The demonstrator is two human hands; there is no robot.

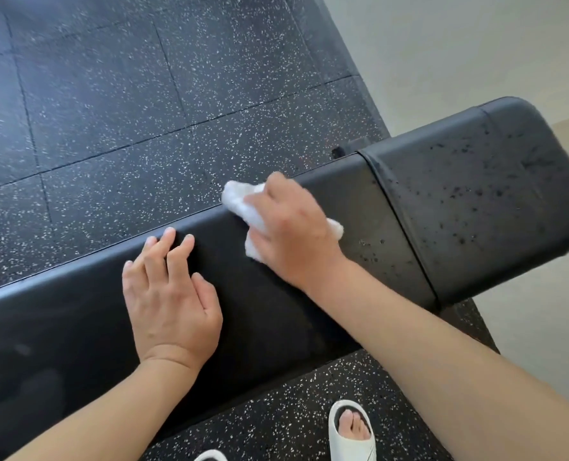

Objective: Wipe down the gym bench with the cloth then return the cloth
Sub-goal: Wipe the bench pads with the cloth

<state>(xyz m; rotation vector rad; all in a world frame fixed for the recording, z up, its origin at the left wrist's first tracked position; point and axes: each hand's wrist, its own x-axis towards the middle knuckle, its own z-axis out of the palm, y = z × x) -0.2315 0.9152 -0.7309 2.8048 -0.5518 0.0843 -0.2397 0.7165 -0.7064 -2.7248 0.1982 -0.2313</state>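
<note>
**Bench half wiped**

Nearest, the left hand (pixel 171 301) lies flat, fingers spread, on the gym bench (pixel 76 344); the right hand (pixel 293 234) presses the bunched cloth (pixel 239 202) mid-bench; beyond, droplets (pixel 469 181) remain unwiped; the cloth's return seems pending

Count: 1 gym bench (pixel 276 311) w/ 2 pads, a long one (pixel 76 344) & a short one (pixel 492 194). 1 white cloth (pixel 243 201). 2 hands: left hand (pixel 170 301), right hand (pixel 293 234). 2 white slippers, one whole (pixel 353 434), one (pixel 209 455) cut off by frame edge.
</note>
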